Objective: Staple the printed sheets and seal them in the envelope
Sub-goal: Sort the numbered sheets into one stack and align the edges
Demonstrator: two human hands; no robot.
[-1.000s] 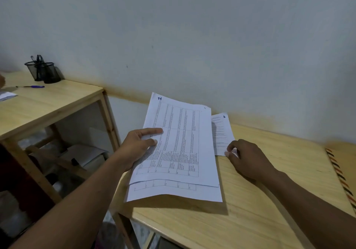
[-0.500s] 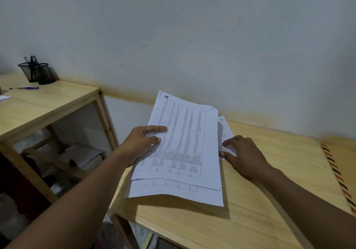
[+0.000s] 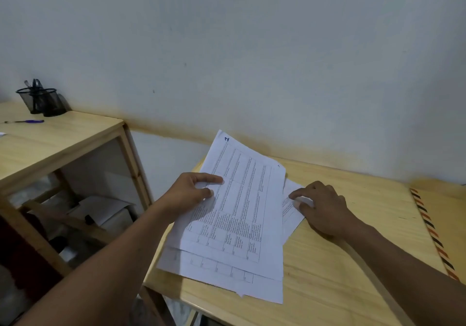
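Pale wall and wooden desk (image 3: 340, 275) frame the printed sheets (image 3: 242, 212), which are now lowered closer to the desk than a second ago. They are pinched at their left edge by the left hand (image 3: 189, 194). One loose sheet (image 3: 290, 207), now mostly covered, is pressed flat by the right hand (image 3: 325, 207). Gathering is judged unfinished; the striped envelope (image 3: 433, 232) lies well apart.
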